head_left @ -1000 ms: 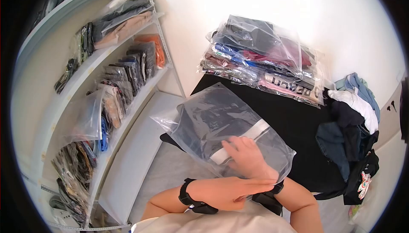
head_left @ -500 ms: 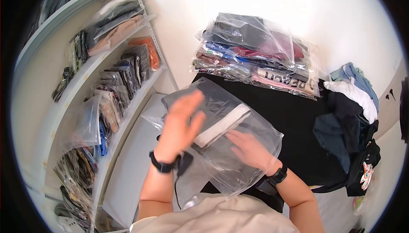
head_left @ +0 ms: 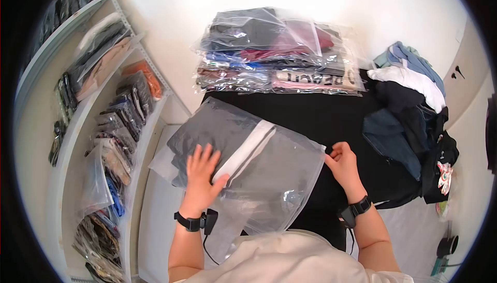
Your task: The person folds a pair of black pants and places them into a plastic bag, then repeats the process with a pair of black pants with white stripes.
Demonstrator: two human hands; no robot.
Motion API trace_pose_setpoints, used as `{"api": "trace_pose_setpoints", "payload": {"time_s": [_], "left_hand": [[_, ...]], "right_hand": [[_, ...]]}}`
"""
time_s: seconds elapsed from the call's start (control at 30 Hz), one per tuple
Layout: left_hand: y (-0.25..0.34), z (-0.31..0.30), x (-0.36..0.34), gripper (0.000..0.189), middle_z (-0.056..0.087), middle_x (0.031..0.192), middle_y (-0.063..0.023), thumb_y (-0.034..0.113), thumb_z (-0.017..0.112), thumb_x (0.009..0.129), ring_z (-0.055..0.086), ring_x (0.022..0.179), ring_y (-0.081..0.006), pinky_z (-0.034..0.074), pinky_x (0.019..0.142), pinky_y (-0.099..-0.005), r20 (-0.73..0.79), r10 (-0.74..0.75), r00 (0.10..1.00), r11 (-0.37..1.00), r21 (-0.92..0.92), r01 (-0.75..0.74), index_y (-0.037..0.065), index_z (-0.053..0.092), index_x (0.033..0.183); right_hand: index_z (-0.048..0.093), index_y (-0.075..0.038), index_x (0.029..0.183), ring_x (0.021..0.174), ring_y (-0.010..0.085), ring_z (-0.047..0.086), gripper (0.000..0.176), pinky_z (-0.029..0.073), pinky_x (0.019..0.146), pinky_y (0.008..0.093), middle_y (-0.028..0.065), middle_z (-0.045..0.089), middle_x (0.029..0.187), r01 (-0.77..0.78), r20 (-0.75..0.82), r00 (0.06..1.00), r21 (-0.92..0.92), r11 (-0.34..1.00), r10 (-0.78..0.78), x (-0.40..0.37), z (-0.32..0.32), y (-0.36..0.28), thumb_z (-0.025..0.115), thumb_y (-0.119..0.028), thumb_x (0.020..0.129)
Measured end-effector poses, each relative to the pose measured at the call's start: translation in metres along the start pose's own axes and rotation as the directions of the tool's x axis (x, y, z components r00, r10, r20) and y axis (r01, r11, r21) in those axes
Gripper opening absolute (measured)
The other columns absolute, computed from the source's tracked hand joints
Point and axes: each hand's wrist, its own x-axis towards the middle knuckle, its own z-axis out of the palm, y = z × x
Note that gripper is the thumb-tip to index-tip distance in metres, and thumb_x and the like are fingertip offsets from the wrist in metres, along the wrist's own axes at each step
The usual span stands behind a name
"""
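A large clear plastic bag (head_left: 290, 179) lies on the black-covered table, with a dark grey folded garment (head_left: 217, 122) inside its left part. A white band (head_left: 246, 151) crosses the garment near its right edge. My left hand (head_left: 203, 177) rests flat on the bagged garment, its fingers spread. At the bag's right corner my right hand (head_left: 342, 164) is closed, thumb and fingers pinching the bag's edge. Both wrists wear black straps.
Bagged clothes are stacked (head_left: 279, 55) at the table's back. Loose clothes (head_left: 409, 112) lie in a heap on the right. Shelves (head_left: 140, 164) holding bagged garments stand on the left. The table (head_left: 341, 112) has a black cover.
My left hand has come down onto the garment. My right hand has moved off the bag's middle to its right corner and closed there. The bag lies flatter and the view has shifted.
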Motion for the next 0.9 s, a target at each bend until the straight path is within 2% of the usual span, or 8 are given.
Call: {"api": "trace_pose_setpoints", "payload": {"time_s": [0.1,0.17,0.3,0.43,0.6,0.77,0.83,0.9], "left_hand": [[0.015,0.019,-0.003,0.059,0.041,0.147,-0.0189,0.029,0.066,0.084,0.031,0.139,-0.0401,0.016,0.114,-0.0534,0.042,0.055,0.998,0.995,0.078,-0.058,0.004,0.050,0.136],[0.020,0.022,-0.002,0.060,0.042,0.146,-0.0195,0.029,0.068,0.084,0.032,0.138,-0.0398,0.017,0.114,-0.0537,0.009,0.045,0.999,0.996,0.083,-0.045,0.004,0.050,0.135],[0.038,0.019,0.001,0.061,0.042,0.145,-0.0203,0.030,0.069,0.084,0.033,0.138,-0.0402,0.018,0.113,-0.0541,0.039,0.078,0.996,0.997,-0.009,-0.078,0.005,0.049,0.136],[0.068,0.026,0.003,0.063,0.038,0.148,-0.0203,0.032,0.069,0.084,0.031,0.138,-0.0406,0.019,0.113,-0.0548,0.167,0.213,0.963,0.975,-0.103,-0.198,0.008,0.048,0.138],[0.077,0.031,-0.003,0.060,0.040,0.146,-0.0200,0.028,0.069,0.084,0.033,0.137,-0.0410,0.021,0.112,-0.0552,0.128,0.196,0.972,0.981,-0.025,-0.194,0.007,0.050,0.136],[0.088,0.027,-0.007,0.053,0.046,0.142,-0.0194,0.024,0.075,0.077,0.036,0.134,-0.0412,0.025,0.109,-0.0560,0.029,0.275,0.961,0.960,-0.057,-0.273,0.005,0.059,0.125],[0.098,0.034,-0.006,0.050,0.052,0.137,-0.0152,0.025,0.080,0.072,0.042,0.131,-0.0374,0.030,0.106,-0.0528,0.034,0.330,0.943,0.942,-0.069,-0.327,0.008,0.064,0.116],[0.108,0.046,-0.008,0.049,0.057,0.132,-0.0100,0.029,0.084,0.067,0.048,0.126,-0.0325,0.035,0.103,-0.0491,0.050,0.529,0.847,0.832,-0.227,-0.507,0.012,0.067,0.110]], "right_hand": [[0.064,0.001,0.099,0.061,0.0164,0.059,0.020,0.048,0.057,0.0298,0.0106,0.063,0.079,0.169,0.120,0.979,-0.025,0.985,-0.165,0.009,0.000,-0.008,0.070,-0.010,0.084],[0.063,0.001,0.094,0.058,0.0062,0.050,0.011,0.043,0.053,0.0237,0.0007,0.057,0.070,0.092,0.206,0.971,0.151,0.984,-0.122,0.028,0.007,0.014,0.064,-0.010,0.091],[0.063,0.001,0.089,0.058,0.0125,0.059,0.010,0.046,0.055,0.0277,0.0073,0.061,0.066,0.268,-0.132,0.958,0.107,0.958,-0.253,0.095,0.007,0.031,0.057,-0.006,0.092],[0.059,0.002,0.110,0.079,0.0098,0.063,0.021,0.051,0.067,0.0233,0.0046,0.067,0.092,0.010,-0.012,1.000,0.618,0.786,-0.003,0.132,-0.005,0.035,0.060,-0.012,0.095],[0.057,0.001,0.115,0.083,0.0124,0.065,0.024,0.052,0.070,0.0239,0.0067,0.068,0.096,-0.199,0.157,0.978,0.493,0.847,0.139,0.072,-0.041,0.031,0.057,-0.014,0.096],[0.063,0.000,0.103,0.068,0.0081,0.058,0.020,0.048,0.062,0.0226,0.0028,0.065,0.084,-0.238,0.312,0.944,0.401,0.885,0.112,-0.026,-0.061,0.020,0.056,-0.018,0.098],[0.067,-0.001,0.097,0.066,0.0072,0.056,0.016,0.047,0.061,0.0224,0.0018,0.064,0.080,-0.239,0.390,0.919,0.446,0.863,0.053,-0.058,-0.063,0.010,0.061,-0.016,0.095],[0.067,-0.003,0.097,0.064,0.0067,0.054,0.017,0.044,0.057,0.0228,0.0025,0.062,0.076,0.136,0.356,0.886,0.412,0.901,-0.297,-0.076,-0.059,0.011,0.072,-0.016,0.086]]}}
